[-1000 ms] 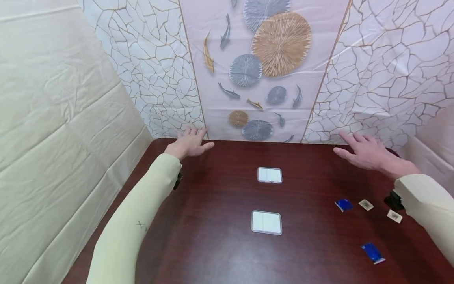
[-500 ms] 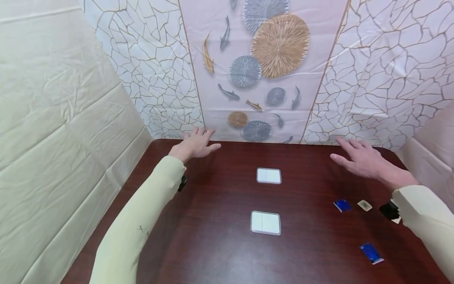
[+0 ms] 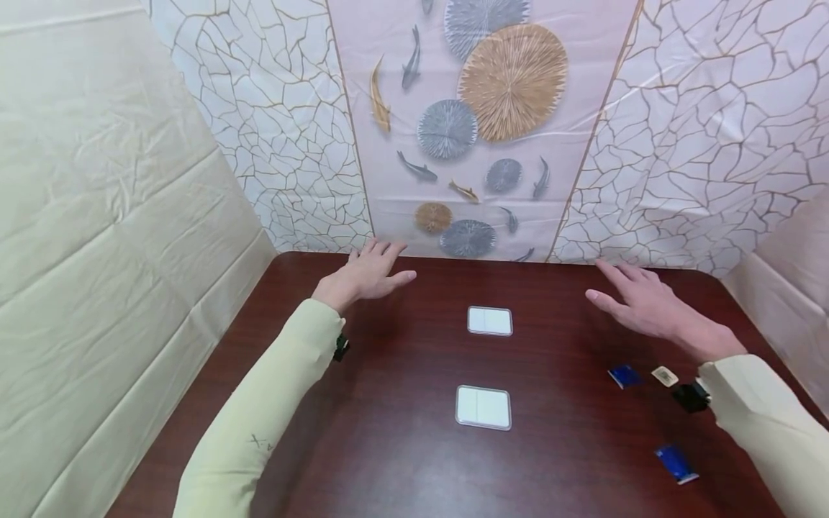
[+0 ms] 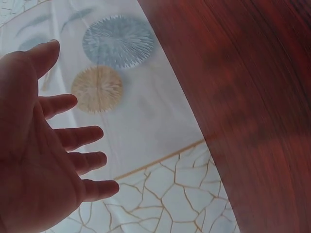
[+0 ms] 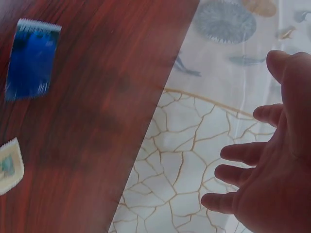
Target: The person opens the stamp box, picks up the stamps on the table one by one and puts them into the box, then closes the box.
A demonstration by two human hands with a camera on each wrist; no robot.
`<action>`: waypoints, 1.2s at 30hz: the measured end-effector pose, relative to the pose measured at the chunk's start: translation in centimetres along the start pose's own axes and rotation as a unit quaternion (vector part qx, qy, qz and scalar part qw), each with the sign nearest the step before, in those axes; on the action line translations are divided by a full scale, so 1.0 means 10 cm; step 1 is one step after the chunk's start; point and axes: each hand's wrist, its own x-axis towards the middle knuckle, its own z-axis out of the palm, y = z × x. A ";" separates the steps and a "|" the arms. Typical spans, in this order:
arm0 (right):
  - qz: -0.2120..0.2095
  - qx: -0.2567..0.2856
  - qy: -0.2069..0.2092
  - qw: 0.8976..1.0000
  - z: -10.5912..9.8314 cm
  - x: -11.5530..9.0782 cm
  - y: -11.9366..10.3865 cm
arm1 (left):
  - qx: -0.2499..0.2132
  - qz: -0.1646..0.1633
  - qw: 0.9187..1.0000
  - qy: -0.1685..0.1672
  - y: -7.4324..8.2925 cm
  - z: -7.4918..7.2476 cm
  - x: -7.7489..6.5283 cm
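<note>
"What's the surface like?"

"A dark red-brown table point(image 3: 382, 453), streaked with grain, a pale sheen on the part closer to the person. Take everything from the far white case point(image 3: 489, 321), lying flat on it with a transparent rim."

"And the room around?"

"Beyond that case, a backdrop point(image 3: 291, 101) rises at the table's far edge: a pinkish middle panel printed with grey and gold discs point(image 3: 512, 83) and fish point(image 3: 380, 97), white with gold crackle lines either side. Creased cream cloth point(image 3: 116, 216) slopes up well to the case's left; a pinkish cloth point(image 3: 786, 266) stands well to its right."

"Where are the hands?"

"The left hand point(image 3: 363, 278) is left of the case and slightly beyond it, fingers spread and nearly straight, gripping nothing. The right hand point(image 3: 650, 306) is off to the case's right, spread much the same way, also with nothing in its grasp. Whether any fingertip meets the backdrop, I can't tell."

"What else is lying out?"

"The near white case point(image 3: 483, 408), on the person's side of the far one. Rightward and nearer the person than the far case, a blue packet point(image 3: 624, 376) with a cream packet point(image 3: 664, 376) just beside it; the second blue packet point(image 3: 676, 464) lies even nearer the person."
</note>
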 end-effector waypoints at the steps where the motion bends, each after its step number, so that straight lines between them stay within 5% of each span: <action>1: 0.002 0.005 -0.003 1.000 0.01 0.00 -0.02 | -0.003 0.003 1.000 0.001 0.02 0.01 0.00; 36: 0.000 0.129 -0.024 0.991 0.34 0.02 -0.59 | -0.099 0.024 0.995 0.007 0.45 0.30 -0.37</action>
